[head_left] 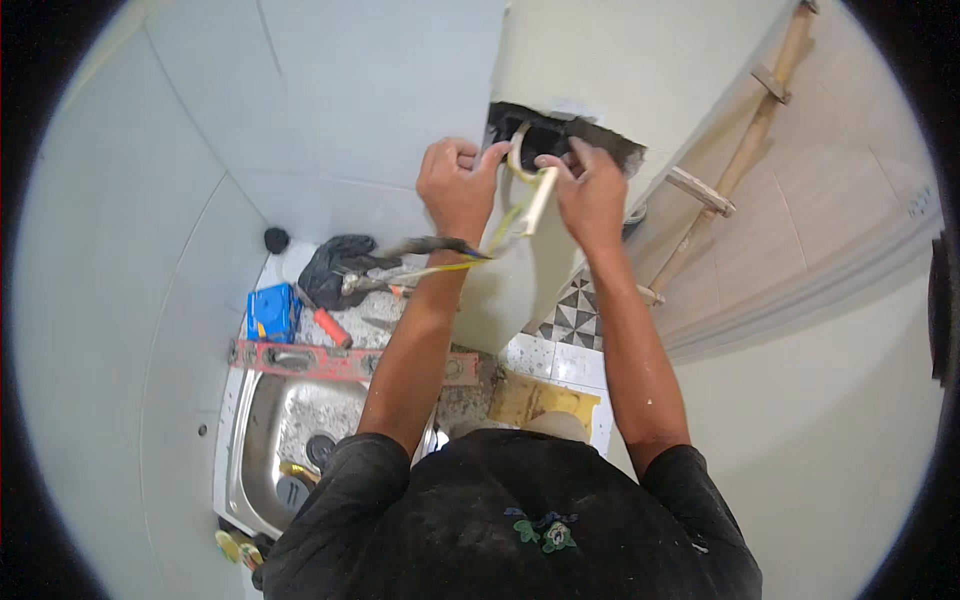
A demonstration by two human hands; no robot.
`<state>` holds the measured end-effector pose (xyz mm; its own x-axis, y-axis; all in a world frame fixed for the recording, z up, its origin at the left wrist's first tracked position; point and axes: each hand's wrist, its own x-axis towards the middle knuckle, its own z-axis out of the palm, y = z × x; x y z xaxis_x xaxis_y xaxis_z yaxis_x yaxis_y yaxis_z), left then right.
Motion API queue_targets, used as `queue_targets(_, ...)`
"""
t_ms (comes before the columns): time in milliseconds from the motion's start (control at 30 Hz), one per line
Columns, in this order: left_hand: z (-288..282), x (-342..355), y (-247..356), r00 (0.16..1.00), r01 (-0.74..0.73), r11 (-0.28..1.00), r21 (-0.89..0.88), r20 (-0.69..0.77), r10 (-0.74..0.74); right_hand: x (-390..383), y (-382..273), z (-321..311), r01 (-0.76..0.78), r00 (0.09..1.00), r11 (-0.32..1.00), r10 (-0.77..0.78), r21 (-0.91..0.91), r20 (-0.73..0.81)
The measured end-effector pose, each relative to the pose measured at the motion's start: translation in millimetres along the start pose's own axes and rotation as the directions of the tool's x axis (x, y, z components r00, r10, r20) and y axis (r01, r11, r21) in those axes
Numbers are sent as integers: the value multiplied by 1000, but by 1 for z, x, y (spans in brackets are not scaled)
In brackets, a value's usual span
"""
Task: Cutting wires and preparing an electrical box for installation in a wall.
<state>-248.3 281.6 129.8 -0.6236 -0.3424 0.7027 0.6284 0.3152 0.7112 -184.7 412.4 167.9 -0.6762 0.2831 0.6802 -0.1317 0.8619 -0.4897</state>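
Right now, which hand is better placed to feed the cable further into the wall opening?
Right hand, probably. It pinches the pale cable just below the dark wall opening, fingertips at its edge. The left hand is closed on the cable's loop further left, with the yellow wires trailing beneath it.

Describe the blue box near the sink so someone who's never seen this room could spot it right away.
Start at the steel sink at lower left, with the long red spirit level lying across its far rim. Just beyond the level's left end, against the white tiled wall, sits the blue box. It is the only bright blue thing there, left of an orange-handled tool and a black bag.
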Motion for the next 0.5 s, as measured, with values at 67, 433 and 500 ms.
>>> queue_targets(67,1,1,1,983,-177,983,42,-33,179,-4,-4,8,-1,999,1000,1,-9,-45)
queue_targets(433,10,13,-25,852,-518,853,-67,45,521,-2,4,24,72,993,987,-56,143,-107)
queue_targets(500,15,14,-22,827,-554,823,-127,36,562,3,13,19,92,995,984,-87,155,-39)
